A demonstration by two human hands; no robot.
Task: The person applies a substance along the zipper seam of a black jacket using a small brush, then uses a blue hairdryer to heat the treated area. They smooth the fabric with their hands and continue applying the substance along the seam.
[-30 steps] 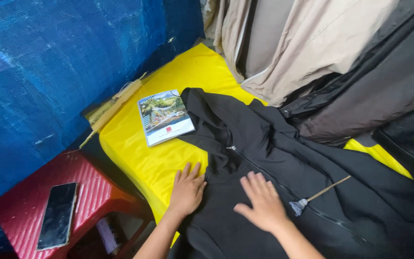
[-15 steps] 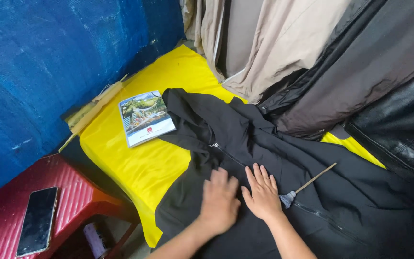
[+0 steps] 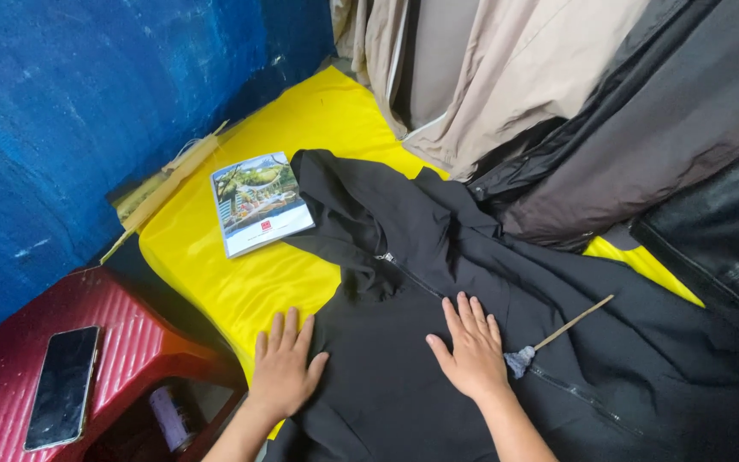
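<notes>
- Left hand (image 3: 282,372), open flat, presses the black hooded jacket (image 3: 421,282) at the yellow mattress's (image 3: 241,287) near edge.
- Right hand (image 3: 472,352), open flat on the jacket, lies beside a small stick brush (image 3: 549,340).

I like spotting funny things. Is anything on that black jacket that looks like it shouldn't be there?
Yes. A thin wooden stick with a fluffy grey tip lies across the black jacket, just beside the right hand. It looks odd because it is no part of the garment and rests slanted over the zip.
</notes>
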